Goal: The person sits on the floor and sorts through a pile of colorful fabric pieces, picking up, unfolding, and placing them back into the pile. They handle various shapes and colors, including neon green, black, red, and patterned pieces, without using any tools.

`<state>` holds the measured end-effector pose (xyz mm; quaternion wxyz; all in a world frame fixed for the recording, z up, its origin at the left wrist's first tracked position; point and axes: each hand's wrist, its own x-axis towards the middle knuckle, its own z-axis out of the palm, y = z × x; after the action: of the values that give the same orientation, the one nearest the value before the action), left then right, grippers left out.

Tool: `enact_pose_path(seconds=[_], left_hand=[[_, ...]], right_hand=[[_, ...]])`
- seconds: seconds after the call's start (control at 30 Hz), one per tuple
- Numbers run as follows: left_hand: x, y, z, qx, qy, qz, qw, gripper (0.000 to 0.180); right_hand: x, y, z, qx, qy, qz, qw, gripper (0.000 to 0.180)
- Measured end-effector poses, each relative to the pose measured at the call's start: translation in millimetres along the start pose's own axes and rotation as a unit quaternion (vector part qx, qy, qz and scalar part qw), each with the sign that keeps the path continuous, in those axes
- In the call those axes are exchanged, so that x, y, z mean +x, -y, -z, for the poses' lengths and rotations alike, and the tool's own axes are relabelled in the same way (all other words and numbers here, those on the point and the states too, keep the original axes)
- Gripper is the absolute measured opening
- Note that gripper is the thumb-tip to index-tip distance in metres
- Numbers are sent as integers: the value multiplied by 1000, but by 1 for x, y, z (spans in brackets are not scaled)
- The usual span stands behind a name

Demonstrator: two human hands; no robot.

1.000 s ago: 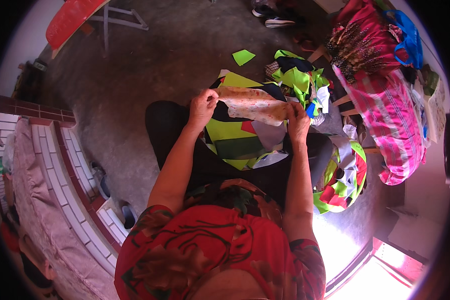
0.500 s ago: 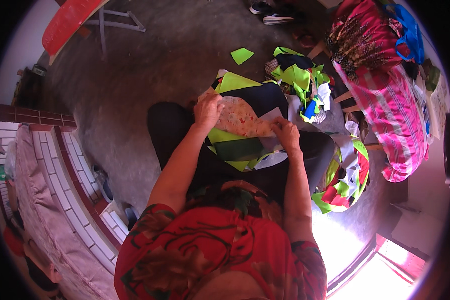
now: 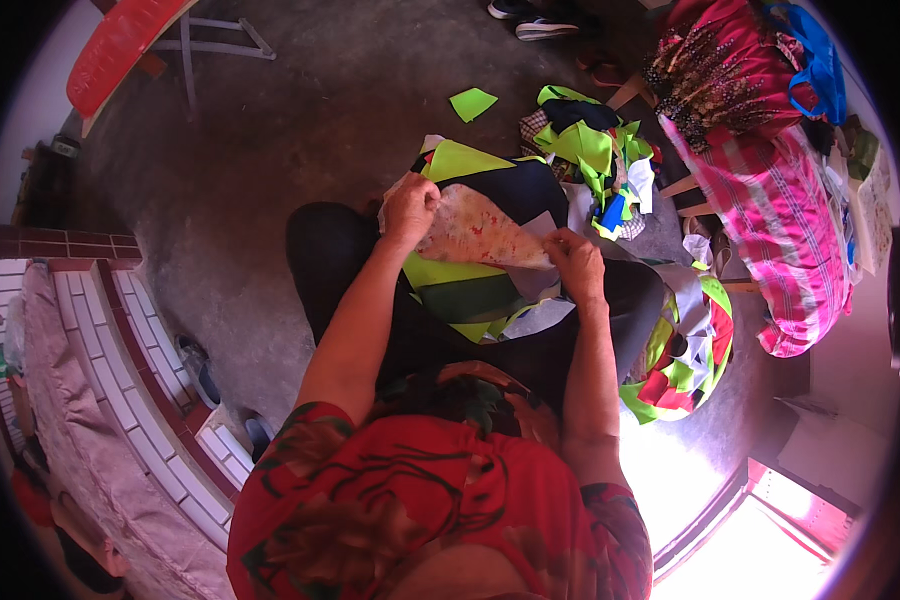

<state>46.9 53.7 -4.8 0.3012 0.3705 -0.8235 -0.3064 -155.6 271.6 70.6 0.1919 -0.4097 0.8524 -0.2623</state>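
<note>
A pale cloth piece with reddish spots (image 3: 480,230) is stretched between my two hands over my lap. My left hand (image 3: 410,208) is closed on its left end, fingers pinching the edge. At its right end my right hand (image 3: 576,264) pinches the narrower part, beside a grey scrap (image 3: 540,226). Beneath the cloth lie a black fabric piece (image 3: 520,190), a yellow-green piece (image 3: 460,160) and a dark green piece (image 3: 465,298), all resting on my legs. How these layers are joined cannot be made out.
On the floor ahead right is a heap of fabric scraps (image 3: 585,150), with a single yellow-green scrap (image 3: 472,104) left of it. A round, multicoloured patchwork bundle (image 3: 685,350) sits by my right knee. Pink plaid cloth (image 3: 760,230) covers something at right. Shoes (image 3: 545,28) stand far off.
The spotted cloth has been drawn flatter and its right end slants lower, showing more of the grey scrap. Both hands keep their hold. The whole view has shifted slightly.
</note>
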Motion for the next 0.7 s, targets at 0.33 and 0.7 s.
enact_pose_path(seconds=[0.33, 0.7], left_hand=[[8, -58, 81, -206, -62, -57, 975, 20], [-39, -8, 76, 92, 171, -46, 980, 37]], right_hand=[[7, 57, 57, 8, -290, 228, 929, 10], [-49, -6, -35, -274, 92, 146, 946, 10]])
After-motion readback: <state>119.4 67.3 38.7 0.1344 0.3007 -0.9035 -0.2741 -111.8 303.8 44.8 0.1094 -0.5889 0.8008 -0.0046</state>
